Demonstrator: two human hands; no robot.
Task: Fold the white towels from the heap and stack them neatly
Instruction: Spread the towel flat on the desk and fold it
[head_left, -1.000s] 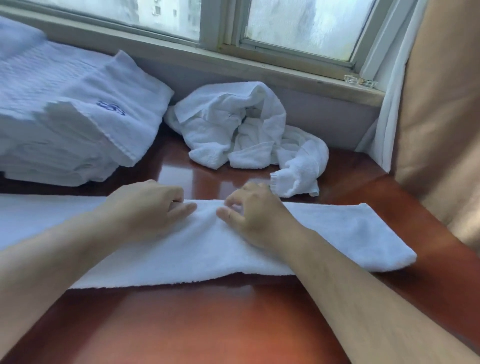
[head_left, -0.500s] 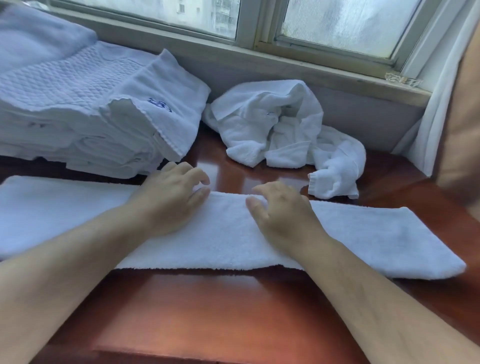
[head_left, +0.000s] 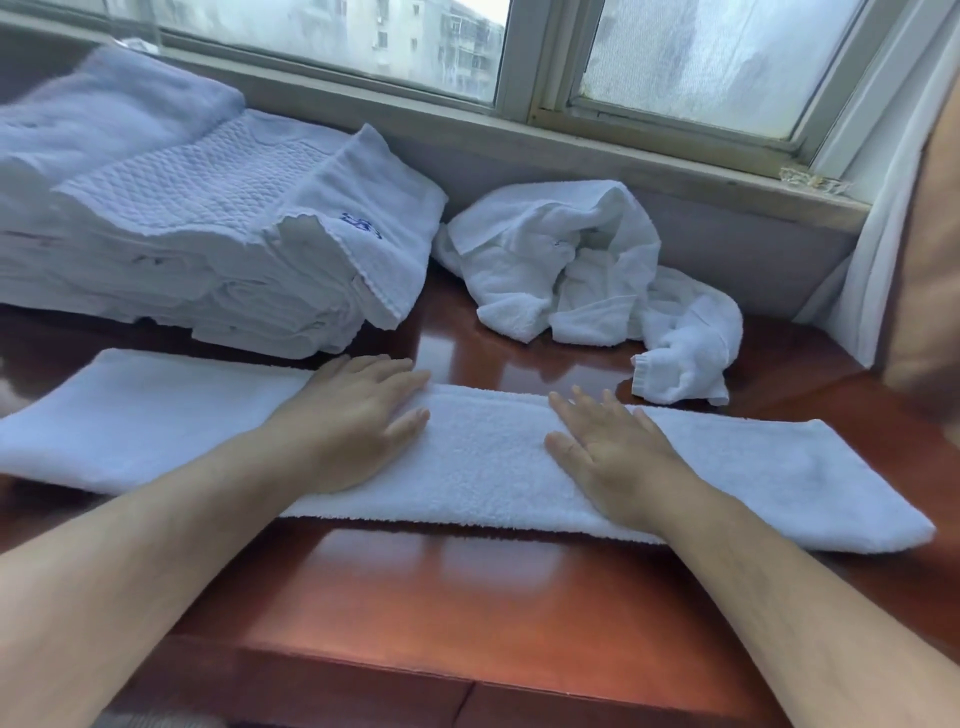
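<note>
**Both palms flat on the towel strip**

I see my left hand (head_left: 353, 421) and right hand (head_left: 613, 452) lying flat, fingers straight, gripping nothing, pressing the long folded towel (head_left: 488, 457) beneath them on the table (head_left: 467, 597). Beyond my right fingertips lies the crumpled heap (head_left: 587, 270). Beyond my left sits the folded stack (head_left: 208, 249).

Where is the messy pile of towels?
In the head view, the crumpled heap lies at the back of the table, below the window sill, right of the folded stack and beyond the long towel.
</note>
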